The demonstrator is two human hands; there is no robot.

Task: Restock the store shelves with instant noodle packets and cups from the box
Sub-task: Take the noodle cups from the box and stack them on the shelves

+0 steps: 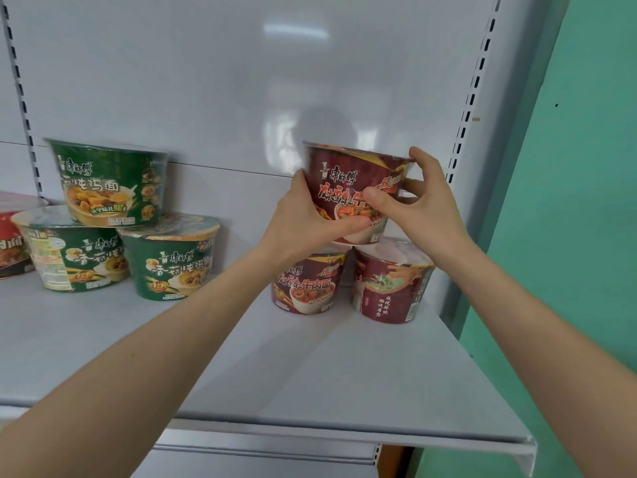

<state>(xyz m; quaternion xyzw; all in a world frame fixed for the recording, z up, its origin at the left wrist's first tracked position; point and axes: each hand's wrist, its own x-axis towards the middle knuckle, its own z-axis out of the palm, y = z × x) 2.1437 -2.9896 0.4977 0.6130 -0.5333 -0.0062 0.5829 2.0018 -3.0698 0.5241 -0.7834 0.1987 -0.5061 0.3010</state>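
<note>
Your left hand point(303, 215) and right hand point(422, 205) both grip the top cup point(351, 188), arms extended, atop two red cups point(306, 284) on shelf point(310, 367).

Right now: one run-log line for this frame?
stage: stacking | both hands on top maroon cup | over two maroon cups | shelf | green stack left

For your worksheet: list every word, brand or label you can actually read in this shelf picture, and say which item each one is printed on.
"康师傅" brand, with partly covered "麻辣牛": dark red bowl held by left hand and right hand.
"麻辣牛肉面": lower left red bowl.
"康师傅", "香菇炖鸡面": front green bowl.
"炖鸡面": top green bowl.
Lower right red bowl, small print and the red item at the left edge: too blurred to read.
</note>
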